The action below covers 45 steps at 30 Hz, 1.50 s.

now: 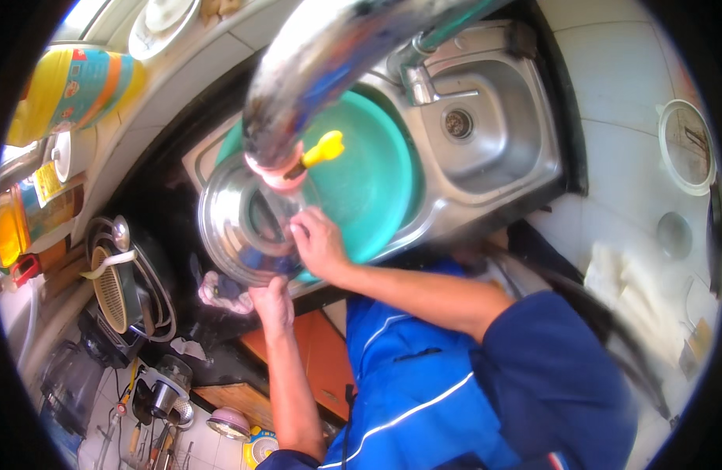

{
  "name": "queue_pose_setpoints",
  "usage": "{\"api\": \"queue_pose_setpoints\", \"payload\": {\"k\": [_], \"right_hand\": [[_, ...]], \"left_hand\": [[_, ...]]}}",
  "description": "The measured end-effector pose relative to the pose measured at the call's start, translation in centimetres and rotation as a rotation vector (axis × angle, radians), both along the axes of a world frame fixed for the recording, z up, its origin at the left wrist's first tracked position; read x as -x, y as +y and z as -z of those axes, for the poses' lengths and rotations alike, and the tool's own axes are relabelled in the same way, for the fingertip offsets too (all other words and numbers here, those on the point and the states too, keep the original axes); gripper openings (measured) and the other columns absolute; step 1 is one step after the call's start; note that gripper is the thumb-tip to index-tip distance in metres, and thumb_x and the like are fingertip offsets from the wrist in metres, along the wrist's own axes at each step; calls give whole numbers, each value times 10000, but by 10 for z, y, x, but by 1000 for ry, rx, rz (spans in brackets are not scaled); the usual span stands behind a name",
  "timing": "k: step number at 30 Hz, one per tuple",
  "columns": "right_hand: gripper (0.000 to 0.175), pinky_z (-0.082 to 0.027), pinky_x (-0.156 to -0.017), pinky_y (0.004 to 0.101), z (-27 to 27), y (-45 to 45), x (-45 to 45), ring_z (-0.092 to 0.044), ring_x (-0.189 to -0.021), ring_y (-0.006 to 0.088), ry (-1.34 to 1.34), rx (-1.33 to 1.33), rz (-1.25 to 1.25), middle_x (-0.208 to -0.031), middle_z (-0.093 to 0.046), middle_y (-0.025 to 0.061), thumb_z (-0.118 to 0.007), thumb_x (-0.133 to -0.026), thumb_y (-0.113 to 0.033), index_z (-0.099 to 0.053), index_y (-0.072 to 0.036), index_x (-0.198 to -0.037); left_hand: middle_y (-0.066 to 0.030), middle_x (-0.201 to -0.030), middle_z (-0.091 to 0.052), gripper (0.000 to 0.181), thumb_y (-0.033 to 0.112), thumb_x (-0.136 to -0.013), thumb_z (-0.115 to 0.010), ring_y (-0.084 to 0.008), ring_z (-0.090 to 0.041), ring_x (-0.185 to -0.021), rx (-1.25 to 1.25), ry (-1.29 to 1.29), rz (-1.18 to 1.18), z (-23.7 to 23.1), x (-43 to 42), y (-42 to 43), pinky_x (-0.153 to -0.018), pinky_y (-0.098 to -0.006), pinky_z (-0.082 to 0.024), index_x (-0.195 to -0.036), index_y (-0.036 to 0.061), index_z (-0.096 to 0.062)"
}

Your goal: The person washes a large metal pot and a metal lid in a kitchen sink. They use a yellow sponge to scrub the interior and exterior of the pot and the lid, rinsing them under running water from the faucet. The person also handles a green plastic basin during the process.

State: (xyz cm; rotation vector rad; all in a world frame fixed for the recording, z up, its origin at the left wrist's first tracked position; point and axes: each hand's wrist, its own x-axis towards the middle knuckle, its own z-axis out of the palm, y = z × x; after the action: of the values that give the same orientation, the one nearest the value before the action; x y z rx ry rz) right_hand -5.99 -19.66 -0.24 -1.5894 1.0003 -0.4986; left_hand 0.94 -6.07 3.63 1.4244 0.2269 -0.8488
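Observation:
A round, shiny stainless steel lid or shallow pan (223, 220) is tilted over the left side of a green plastic basin (390, 194). My left hand (272, 302) grips its lower rim, thumb on top. At its right edge my right hand (317, 241) has bent fingers against the rim; the fingertips are partly hard to make out. Just above, a pink tap nozzle (278, 167) with a yellow lever (324, 149) ends a thick curved spout (296, 76). What looks like clear water runs from the nozzle onto the metal.
The basin sits in a double steel sink; the right bowl (502, 135) has a drain and a second faucet (422, 85). A crumpled cloth (223, 294) lies on the dark counter. Stacked pans and a strainer (109, 291) stand at left, below a yellow-capped jug (73, 88).

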Motion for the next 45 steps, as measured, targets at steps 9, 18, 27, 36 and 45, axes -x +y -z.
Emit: {"api": "queue_pose_setpoints", "payload": {"k": [9, 18, 27, 36, 45], "right_hand": [[65, -531, -775, 452, 2, -75, -11, -664, -915, 329, -83, 172, -266, -949, -662, 119, -691, -848, -132, -729, -87, -875], [162, -536, -777, 404, 0, -65, 38, -670, -872, 323, -123, -140, -513, -917, -677, 150, -722, -830, -120, -747, -30, -963], [114, -545, -668, 412, -63, -67, 48, -664, -731, 319, -75, 207, -309, -842, -654, 139, -730, -834, -100, -722, -55, -937], [138, -592, -723, 472, -39, -68, 19, -722, -761, 393, 350, 365, -838, -847, -716, 209, -634, -770, -91, -750, -18, -783], [169, -575, -759, 498, -49, -84, 17, -716, -846, 405, 457, 152, -917, -854, -730, 220, -639, -727, -72, -770, -57, -834]], "left_hand": [[-121, -1331, -560, 716, -209, -676, -508, -266, -544, -1250, 90, 143, -26, -2, 6, 11, -1077, -389, -463, -1368, -27, -498], [-126, -1389, -544, 748, -220, -686, -480, -256, -534, -1285, 94, 72, -42, -6, 9, 8, -1101, -387, -432, -1411, -35, -469], [-71, -1131, -702, 451, -187, -755, -509, -161, -660, -1032, -44, -292, -18, -9, 26, -1, -981, -297, -482, -1154, -42, -658], [-18, -992, -673, 387, -166, -818, -475, -90, -597, -873, -236, -407, 191, -5, 35, -20, -799, -228, -475, -1131, -55, -673], [-38, -980, -706, 350, -130, -830, -472, -111, -626, -878, -225, -373, 209, 1, 29, -26, -823, -258, -494, -1091, -41, -688]]}}
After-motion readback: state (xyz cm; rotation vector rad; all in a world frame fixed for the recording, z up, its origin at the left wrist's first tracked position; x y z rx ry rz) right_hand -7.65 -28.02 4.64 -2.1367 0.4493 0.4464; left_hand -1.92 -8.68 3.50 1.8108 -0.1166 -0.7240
